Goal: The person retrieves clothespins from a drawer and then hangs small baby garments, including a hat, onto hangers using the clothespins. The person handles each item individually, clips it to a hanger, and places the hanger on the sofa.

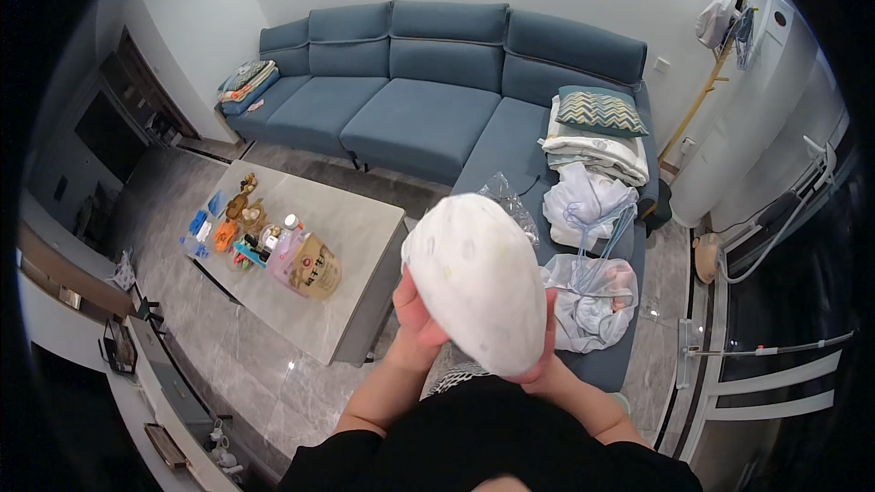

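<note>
A rounded, white fabric bundle (478, 280) with faint printed marks is held up in front of my black top. My left hand (418, 311) grips its lower left side, and my right hand (543, 348) supports it at the lower right; some fingers are hidden behind it. Just beyond lies a crumpled clear plastic bag (513, 205) on the blue sofa (424, 119). To the right are white cloth items (588, 201) with light-blue hangers (598, 225) and a translucent mesh bag (595, 304) with clothing inside.
A stone-topped coffee table (369, 219) at the left bears packets, bottles and small items. Folded bedding (601, 154) and a zigzag-patterned cushion (598, 111) are stacked on the sofa's right end. A wooden coat stand (697, 99) and a garment steamer (707, 257) stand at the right.
</note>
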Tool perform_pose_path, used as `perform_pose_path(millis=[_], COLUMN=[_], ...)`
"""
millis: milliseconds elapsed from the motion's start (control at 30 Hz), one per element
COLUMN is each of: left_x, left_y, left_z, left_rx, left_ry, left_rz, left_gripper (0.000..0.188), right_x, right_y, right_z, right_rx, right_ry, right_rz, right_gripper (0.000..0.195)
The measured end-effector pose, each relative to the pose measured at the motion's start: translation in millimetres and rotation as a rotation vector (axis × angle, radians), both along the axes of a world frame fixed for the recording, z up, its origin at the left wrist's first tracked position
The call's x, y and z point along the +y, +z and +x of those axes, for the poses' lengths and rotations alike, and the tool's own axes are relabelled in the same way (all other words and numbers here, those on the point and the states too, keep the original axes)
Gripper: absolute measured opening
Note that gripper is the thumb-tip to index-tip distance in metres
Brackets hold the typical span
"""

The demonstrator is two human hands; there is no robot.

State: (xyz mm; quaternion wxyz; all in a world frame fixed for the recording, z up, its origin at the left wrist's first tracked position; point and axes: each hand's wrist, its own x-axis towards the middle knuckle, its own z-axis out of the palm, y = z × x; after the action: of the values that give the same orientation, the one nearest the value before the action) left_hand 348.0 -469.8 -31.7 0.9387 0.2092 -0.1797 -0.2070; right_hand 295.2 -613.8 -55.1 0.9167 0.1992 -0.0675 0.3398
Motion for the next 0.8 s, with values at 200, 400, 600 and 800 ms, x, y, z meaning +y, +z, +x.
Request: perform_pose_path(millis=[200, 400, 600, 800], left_x=[28.0, 30.6, 33.9, 41.6], left_y=[-25.3, -50.1, -36.2, -5.9], left_z=[-3.7, -5.8, 1.6, 9.0], left_rx=[0.185, 0.1, -0.065, -0.238], left_ry=[-0.273, -0.345, -0.4, -0.164], left_rz=[-0.204, -0.146, -0.114, 0.315], left_gripper=[0.075, 0.063, 0.049, 0.036], right_x=[-27.1, -42.2, -53.1, -69.2], right_y=[-7.9, 0.4, 23.9, 40.5], right_z=[16.5, 23.6, 24.6, 37.8], right_rx=[-0.309, -0.466, -0.615, -0.802], right_ry=[-0.256, -0.446, -0.38, -0.077], right_rz=[-0.41, -0.655, -0.742, -1.319], right_gripper=[0.063, 0.045, 0.04, 0.035])
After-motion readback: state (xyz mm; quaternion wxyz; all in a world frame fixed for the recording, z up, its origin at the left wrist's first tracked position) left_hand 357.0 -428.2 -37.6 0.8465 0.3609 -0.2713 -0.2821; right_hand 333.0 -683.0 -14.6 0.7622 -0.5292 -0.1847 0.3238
